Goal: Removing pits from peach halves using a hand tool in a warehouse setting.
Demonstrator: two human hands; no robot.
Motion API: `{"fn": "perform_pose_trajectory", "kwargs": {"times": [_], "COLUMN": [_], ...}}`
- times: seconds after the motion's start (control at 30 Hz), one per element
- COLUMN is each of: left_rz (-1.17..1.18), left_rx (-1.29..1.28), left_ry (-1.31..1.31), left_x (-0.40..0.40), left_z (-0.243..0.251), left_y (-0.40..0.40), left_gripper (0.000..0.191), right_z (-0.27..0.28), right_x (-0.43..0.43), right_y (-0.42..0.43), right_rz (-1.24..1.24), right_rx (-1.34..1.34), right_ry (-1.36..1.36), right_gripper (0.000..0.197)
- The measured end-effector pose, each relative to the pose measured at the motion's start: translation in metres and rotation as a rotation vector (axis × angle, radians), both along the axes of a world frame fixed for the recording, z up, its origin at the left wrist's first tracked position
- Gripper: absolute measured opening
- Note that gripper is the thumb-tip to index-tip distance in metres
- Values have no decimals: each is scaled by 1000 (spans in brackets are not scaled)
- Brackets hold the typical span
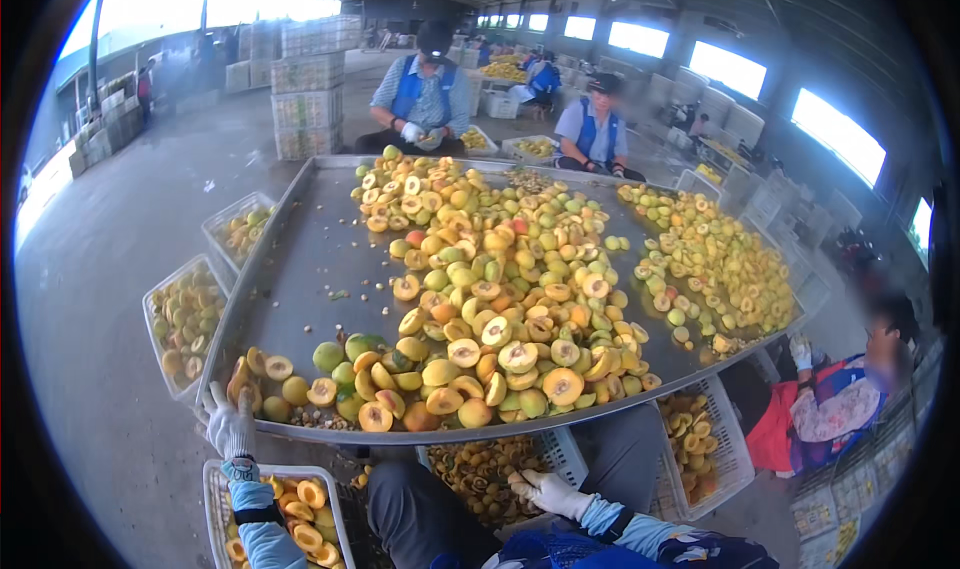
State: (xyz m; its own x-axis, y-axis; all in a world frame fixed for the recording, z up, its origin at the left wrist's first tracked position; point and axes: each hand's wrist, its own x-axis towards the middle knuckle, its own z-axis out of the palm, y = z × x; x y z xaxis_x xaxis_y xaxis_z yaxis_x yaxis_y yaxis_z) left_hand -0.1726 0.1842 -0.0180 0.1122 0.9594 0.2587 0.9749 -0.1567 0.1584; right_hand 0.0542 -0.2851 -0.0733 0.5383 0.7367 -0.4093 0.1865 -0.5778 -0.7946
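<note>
My left hand (231,425), in a white knit glove, is at the near left corner of a large metal tray table (300,284). Its fingers are spread over the rim, close to some cut yellow peach halves (253,370). My right hand (559,494), also gloved, is low between my knees, above a crate of brownish pits or scraps (487,471). Its fingers are bent; whether something small is in them is unclear. Whole and halved peaches (495,291) form a long heap down the tray. Below my left forearm stands a white crate of peach halves (306,516).
Two people in blue vests (424,96) (596,130) sit across the tray; another person (840,411) sits at the right. A second peach heap (720,276) covers the tray's right side. Fruit crates (187,321) (701,449) line both sides. Stacked crates (307,96) stand behind.
</note>
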Motion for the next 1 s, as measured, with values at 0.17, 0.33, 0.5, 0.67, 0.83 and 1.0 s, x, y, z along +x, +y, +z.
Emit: {"fn": "perform_pose_trajectory", "kwargs": {"times": [0.17,0.33,0.5,0.67,0.83,1.0], "left_rz": [-120,-171,-549,-352,-659,-636], "left_rx": [-194,141,-54,-80,15,-187], "left_ry": [-146,-132,-300,-470,7,334], "left_x": [40,26,80,76,113,91], "left_z": [-17,6,26,0,5,-14], "left_y": [12,-11,-74,-72,-51,-6], "left_gripper": [75,79,29,25,36,45], "right_z": [-1,4,6,0,-12,-12], "right_x": [-9,-9,7,15,12,8], "right_y": [-29,-39,-66,-101,-116,-102], "right_rz": [-55,124,-92,-278,-305,-129], "right_rx": [61,57,326,301,257,129], "right_ry": [-197,-295,-355,-19,-138,-248], "right_gripper": [50,45,30,27,29,38]}}
